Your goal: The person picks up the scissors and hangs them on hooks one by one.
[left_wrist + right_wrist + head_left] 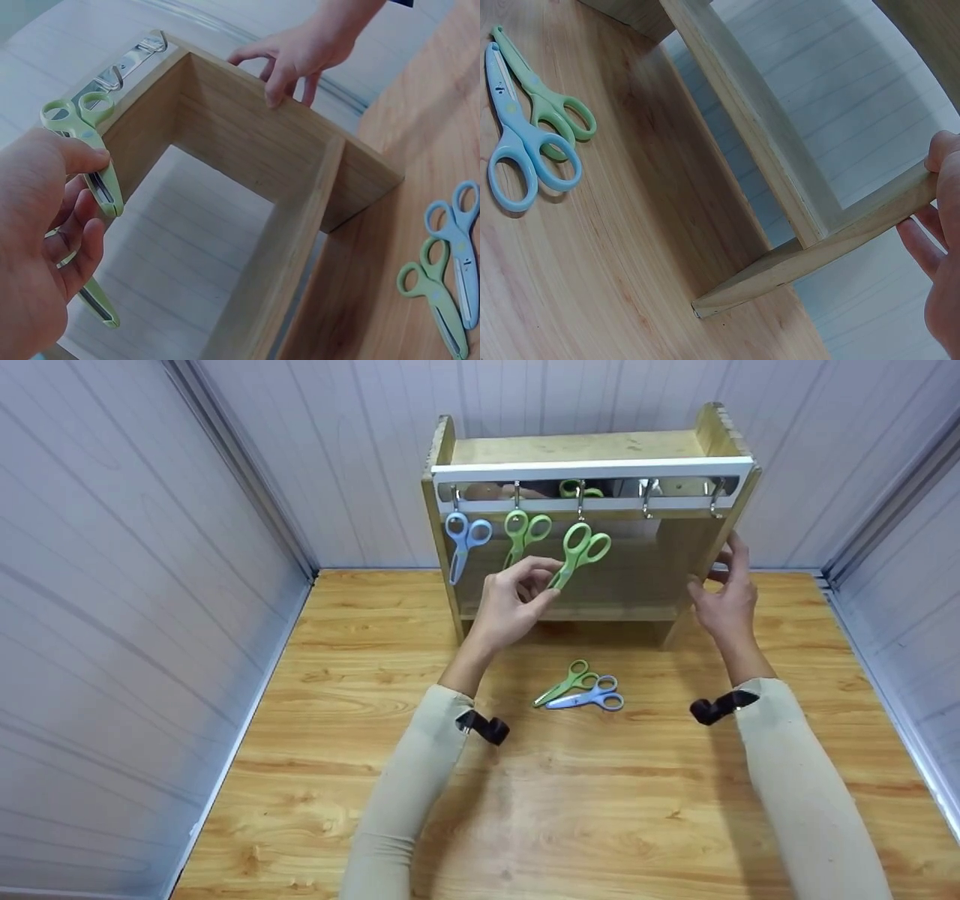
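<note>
My left hand (511, 598) pinches a pair of green scissors (578, 556) by the blades, finger loops upward, just below the third hook (580, 502). Whether a loop is over that hook I cannot tell. My right hand (726, 598) grips the right side panel of the wooden shelf (780, 274), thumb on one face and fingers on the other. Blue scissors (465, 544) hang from the first hook (455, 497). On the second hook (517, 495) hang other green scissors (525, 531), their blades partly behind my left hand.
On the wooden floor (337, 780), in front of the shelf, blue scissors (592, 695) lie partly over green scissors (568, 684). Two bare hooks, the fourth (648, 499) and fifth (716, 499), are at the right of the white-edged rail (592, 470). Panelled walls enclose the sides and back.
</note>
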`<state>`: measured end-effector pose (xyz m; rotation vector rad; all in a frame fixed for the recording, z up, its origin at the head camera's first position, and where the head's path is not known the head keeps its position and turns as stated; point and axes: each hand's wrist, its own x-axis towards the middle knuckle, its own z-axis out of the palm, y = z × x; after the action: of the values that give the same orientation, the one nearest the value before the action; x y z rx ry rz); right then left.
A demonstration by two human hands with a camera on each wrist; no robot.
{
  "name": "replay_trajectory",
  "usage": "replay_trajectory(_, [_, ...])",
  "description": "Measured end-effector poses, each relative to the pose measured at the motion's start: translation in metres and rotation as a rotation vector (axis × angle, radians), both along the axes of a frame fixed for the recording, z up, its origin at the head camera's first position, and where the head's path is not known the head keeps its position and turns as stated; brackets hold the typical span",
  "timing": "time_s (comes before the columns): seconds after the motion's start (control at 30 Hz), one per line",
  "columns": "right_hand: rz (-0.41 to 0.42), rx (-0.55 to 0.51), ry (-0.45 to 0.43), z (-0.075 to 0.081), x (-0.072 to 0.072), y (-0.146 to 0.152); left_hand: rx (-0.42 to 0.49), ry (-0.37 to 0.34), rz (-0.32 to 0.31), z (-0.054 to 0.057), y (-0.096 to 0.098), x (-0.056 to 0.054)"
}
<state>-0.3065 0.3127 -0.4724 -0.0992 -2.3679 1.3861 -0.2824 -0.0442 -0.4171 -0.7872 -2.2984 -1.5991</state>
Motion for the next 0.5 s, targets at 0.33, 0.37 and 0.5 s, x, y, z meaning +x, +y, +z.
replay_trajectory(0.33, [-0.008, 0.005, 0.038, 0.0002, 0.0021, -0.0015, 0.033, -0.007, -0.003, 0.0033, 0.0065, -0.0077])
replay_trajectory(0.37, [-0.006, 0.004, 0.046, 0.0001, 0.0025, -0.0018, 0.037, -0.009, -0.003, 0.0031, 0.0073, -0.0084])
replay_trajectory(0.5, [-0.004, -0.001, 0.056, -0.0009, 0.0032, -0.0019, 0.048, -0.015, 0.004, 0.0029, 0.0102, -0.0102])
